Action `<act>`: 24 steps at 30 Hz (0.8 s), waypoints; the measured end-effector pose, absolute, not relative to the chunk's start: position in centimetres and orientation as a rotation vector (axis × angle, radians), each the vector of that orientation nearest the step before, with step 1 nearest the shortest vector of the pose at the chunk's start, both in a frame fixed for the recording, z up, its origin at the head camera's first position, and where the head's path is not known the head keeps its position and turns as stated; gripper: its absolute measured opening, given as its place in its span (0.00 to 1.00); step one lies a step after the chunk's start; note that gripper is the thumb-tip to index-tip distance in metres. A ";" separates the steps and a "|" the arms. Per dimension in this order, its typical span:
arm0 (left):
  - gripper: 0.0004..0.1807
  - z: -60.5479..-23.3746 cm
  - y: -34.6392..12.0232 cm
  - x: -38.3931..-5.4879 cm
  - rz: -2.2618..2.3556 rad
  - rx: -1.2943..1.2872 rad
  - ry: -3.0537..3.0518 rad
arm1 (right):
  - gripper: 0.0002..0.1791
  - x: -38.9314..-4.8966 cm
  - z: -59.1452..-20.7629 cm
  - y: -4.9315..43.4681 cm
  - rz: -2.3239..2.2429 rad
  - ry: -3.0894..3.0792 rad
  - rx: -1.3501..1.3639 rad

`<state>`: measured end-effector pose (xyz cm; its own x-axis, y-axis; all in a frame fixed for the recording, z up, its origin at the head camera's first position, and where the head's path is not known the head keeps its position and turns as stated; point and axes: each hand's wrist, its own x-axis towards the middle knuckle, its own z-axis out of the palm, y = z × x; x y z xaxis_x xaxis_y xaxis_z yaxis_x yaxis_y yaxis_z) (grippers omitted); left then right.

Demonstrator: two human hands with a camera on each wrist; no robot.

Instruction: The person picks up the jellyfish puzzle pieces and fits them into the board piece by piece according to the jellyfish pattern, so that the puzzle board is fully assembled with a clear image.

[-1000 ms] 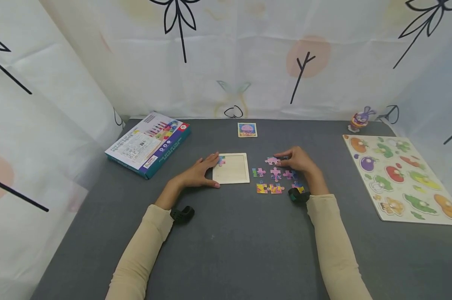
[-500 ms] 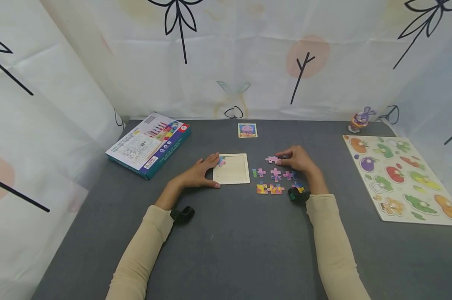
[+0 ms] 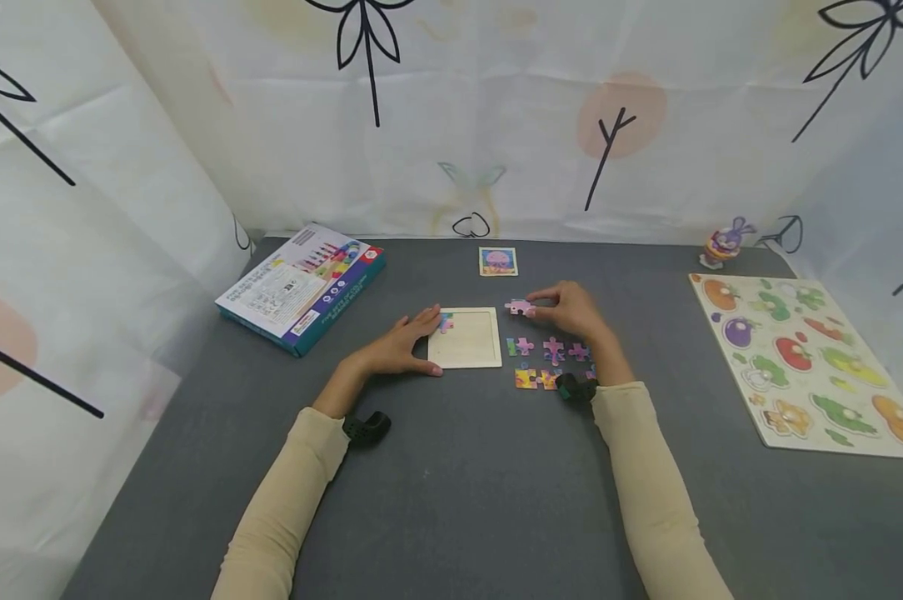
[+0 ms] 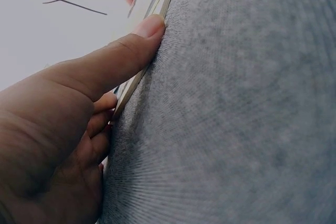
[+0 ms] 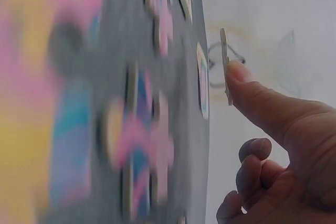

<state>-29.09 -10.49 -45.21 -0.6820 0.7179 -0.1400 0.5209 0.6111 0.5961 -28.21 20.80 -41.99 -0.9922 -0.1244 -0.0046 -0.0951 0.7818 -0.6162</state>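
My right hand point(image 3: 569, 310) pinches a pink puzzle piece point(image 3: 519, 307) between thumb and fingertips, raised above the table right of the wooden puzzle tray point(image 3: 476, 340). The right wrist view shows this puzzle piece point(image 5: 226, 66) edge-on at the thumb tip. My left hand point(image 3: 399, 344) rests against the tray's left side, thumb and fingers spread along it. Seen from the left wrist, the thumb point(image 4: 118, 56) touches the tray's edge. One blue and pink piece point(image 3: 446, 322) lies in the tray's far left corner, partly behind the left fingers.
Several loose pieces point(image 3: 553, 350) lie right of the tray, some partly hidden by the right wrist. A small picture card point(image 3: 498, 262) lies behind it. A box point(image 3: 301, 287) is at left; a vegetable board point(image 3: 811, 358) and a small figurine point(image 3: 725, 243) are at right.
My right hand has lifted the pink puzzle piece from among the loose pieces and moved left toward the tray with it. The left hand stays against the tray.
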 end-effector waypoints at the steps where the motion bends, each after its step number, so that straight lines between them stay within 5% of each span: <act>1: 0.56 -45.2 -10.5 -29.1 0.748 0.991 2.470 | 0.19 -28.3 -42.0 20.3 -1.006 2.921 -0.200; 24: 0.53 -45.2 -10.7 -29.1 0.765 1.032 2.456 | 0.17 -29.8 -42.8 12.9 -1.075 2.788 -0.357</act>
<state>-29.11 -10.72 -45.20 -0.6643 0.7374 -0.1221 0.5377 0.5849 0.6073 -29.84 12.89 -42.83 -0.9632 -0.2661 -0.0379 -0.1717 0.7177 -0.6748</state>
